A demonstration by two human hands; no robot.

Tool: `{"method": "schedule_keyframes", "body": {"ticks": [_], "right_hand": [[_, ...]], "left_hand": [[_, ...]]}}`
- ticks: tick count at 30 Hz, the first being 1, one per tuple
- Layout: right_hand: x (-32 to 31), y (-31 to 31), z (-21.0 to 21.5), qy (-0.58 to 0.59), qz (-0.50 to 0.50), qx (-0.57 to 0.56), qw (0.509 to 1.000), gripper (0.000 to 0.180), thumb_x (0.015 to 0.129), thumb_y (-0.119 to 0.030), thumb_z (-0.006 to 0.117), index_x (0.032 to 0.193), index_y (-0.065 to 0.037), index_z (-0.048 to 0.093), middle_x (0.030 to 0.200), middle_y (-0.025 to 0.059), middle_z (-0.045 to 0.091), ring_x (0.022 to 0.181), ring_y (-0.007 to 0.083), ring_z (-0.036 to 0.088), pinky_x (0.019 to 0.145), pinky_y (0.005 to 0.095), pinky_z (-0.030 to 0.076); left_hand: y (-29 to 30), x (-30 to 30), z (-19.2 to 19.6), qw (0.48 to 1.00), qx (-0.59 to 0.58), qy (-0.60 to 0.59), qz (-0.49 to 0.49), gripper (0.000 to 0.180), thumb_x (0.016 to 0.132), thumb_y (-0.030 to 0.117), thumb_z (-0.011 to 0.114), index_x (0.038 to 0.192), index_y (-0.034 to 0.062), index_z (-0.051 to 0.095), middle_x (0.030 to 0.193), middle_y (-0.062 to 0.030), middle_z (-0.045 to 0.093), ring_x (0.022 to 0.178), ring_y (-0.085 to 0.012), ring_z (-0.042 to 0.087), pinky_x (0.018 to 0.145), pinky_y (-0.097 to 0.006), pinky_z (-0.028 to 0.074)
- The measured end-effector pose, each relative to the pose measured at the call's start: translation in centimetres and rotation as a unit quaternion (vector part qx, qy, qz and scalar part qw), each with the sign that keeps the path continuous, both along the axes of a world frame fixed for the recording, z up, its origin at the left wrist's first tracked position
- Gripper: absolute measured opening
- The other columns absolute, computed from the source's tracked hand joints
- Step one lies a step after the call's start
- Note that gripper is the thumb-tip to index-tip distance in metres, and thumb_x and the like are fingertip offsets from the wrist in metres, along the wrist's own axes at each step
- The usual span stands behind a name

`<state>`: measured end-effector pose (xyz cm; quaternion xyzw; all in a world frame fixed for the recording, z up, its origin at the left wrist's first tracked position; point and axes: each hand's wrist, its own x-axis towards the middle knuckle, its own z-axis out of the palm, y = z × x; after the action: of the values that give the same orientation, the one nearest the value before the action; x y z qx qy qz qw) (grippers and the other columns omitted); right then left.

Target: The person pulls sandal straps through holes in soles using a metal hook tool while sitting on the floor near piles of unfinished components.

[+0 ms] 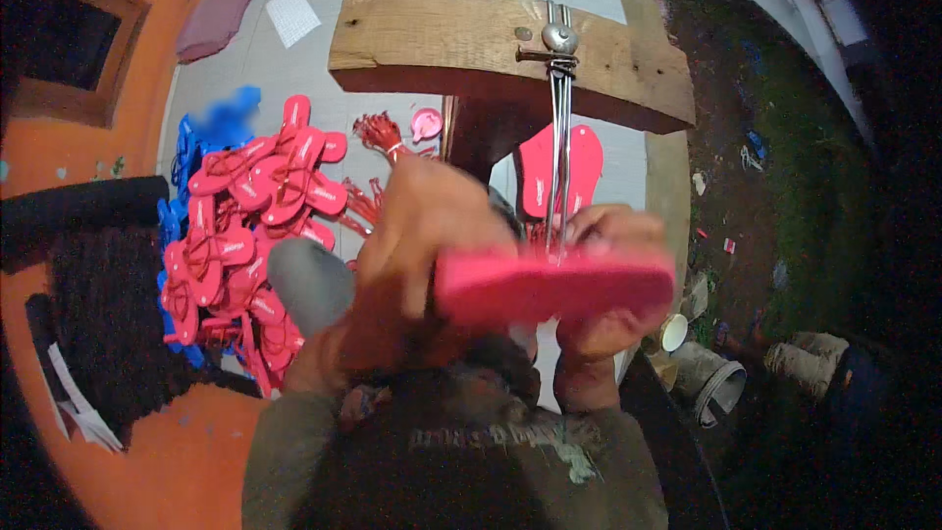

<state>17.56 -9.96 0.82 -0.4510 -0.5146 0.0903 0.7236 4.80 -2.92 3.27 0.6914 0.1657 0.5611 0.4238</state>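
Observation:
A pink flip-flop sole (549, 290), smeared by motion, is held crosswise in front of me. My right hand (613, 319) is closed around its right end, thumb above and fingers below. At its left end my left hand (422, 211) is blurred and curled against the sole; its fingers are mostly hidden. Thin metal rods (561, 137) run down from a wooden beam (442, 44) to the sole's upper edge. A bolt and a bent nail (535, 56) hold them to the beam. Behind the rods lie flat pink soles (584, 162). Some red strap (538, 231) shows just above the held sole.
A heap of pink flip-flops (280, 177) lies left on the pale tiled floor, with blue ones (182, 152) beneath and behind. Bundled red straps (383, 132) lie nearer the wooden post (486, 132). A bucket (721, 388) stands on the dark ground at right.

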Motion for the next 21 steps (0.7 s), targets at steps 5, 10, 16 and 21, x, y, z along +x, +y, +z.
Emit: {"method": "schedule_keyframes", "body": {"ticks": [5,10,16,21], "right_hand": [[3.0,5.1,2.6,0.068,-0.104,-0.163,0.979,0.016,0.074,-0.011,0.064,0.073,0.000,0.052,0.062,0.0057,0.056,0.056,0.0115,0.051,0.053,0.0235,0.041],[1.2,0.2,-5.8,0.006,-0.136,-0.289,0.948,0.012,0.075,-0.012,0.062,0.076,-0.001,0.056,0.065,0.0076,0.059,0.060,0.0123,0.056,0.051,0.0255,0.043],[-4.6,-1.9,-12.4,0.040,0.019,-0.350,0.936,0.017,0.077,-0.011,0.058,0.090,0.000,0.059,0.082,0.0103,0.063,0.075,0.0190,0.060,0.066,0.0290,0.045],[-5.1,-3.7,-13.6,0.122,0.059,-0.380,0.915,0.019,0.078,-0.014,0.058,0.091,0.000,0.058,0.082,0.0086,0.061,0.077,0.0173,0.057,0.070,0.0278,0.044]], "left_hand": [[3.5,4.5,0.7,0.910,0.170,0.167,0.341,0.072,0.052,0.030,0.078,0.108,0.0062,0.040,0.100,-0.0141,0.036,0.095,-0.0295,0.036,0.081,-0.041,0.030],[2.8,0.8,-5.4,0.920,0.020,0.154,0.359,0.051,0.061,0.032,0.074,0.092,0.0019,0.047,0.087,-0.0115,0.046,0.082,-0.0253,0.045,0.073,-0.034,0.037],[-1.6,-1.1,-14.2,0.951,-0.276,0.131,0.044,0.028,0.075,0.023,0.064,0.083,-0.0026,0.056,0.077,-0.0086,0.057,0.071,-0.0126,0.052,0.062,-0.024,0.041],[-3.6,-2.0,-15.7,0.876,-0.476,-0.031,-0.069,0.025,0.078,0.020,0.062,0.089,-0.0018,0.057,0.081,-0.0058,0.058,0.074,-0.0086,0.052,0.065,-0.022,0.042]]}}
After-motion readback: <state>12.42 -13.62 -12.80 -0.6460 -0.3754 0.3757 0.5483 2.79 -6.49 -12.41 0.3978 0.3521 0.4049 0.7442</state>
